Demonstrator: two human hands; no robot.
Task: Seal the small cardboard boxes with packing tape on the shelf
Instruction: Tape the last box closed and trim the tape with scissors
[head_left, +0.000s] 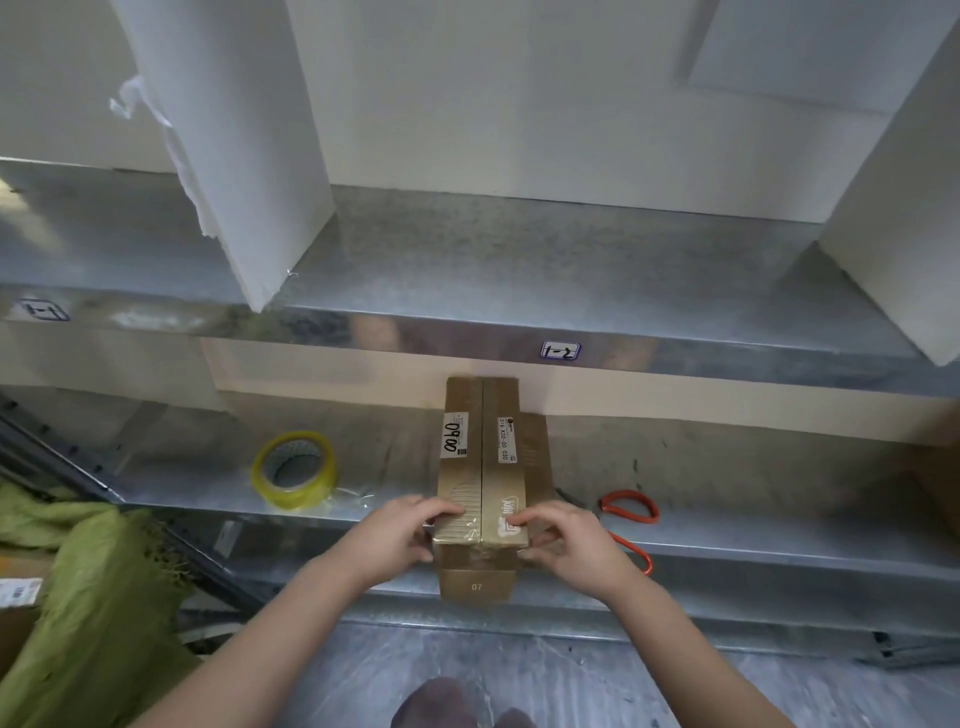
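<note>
A single wide-angle camera on the person's head looks forward and steeply down, close to a metal shelf (727, 467). The left hand (389, 538) and right hand (571, 543) reach in from the bottom edge, holding a cardboard box (488, 467) just below centre.

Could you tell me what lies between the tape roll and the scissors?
Head view: the cardboard box, left hand and right hand gripping its near end.

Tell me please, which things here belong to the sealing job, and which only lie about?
Job: cardboard box, gripped by left hand and right hand; tape roll; orange scissors.
Lying about: green cloth; white boxes; shelf label.
</note>
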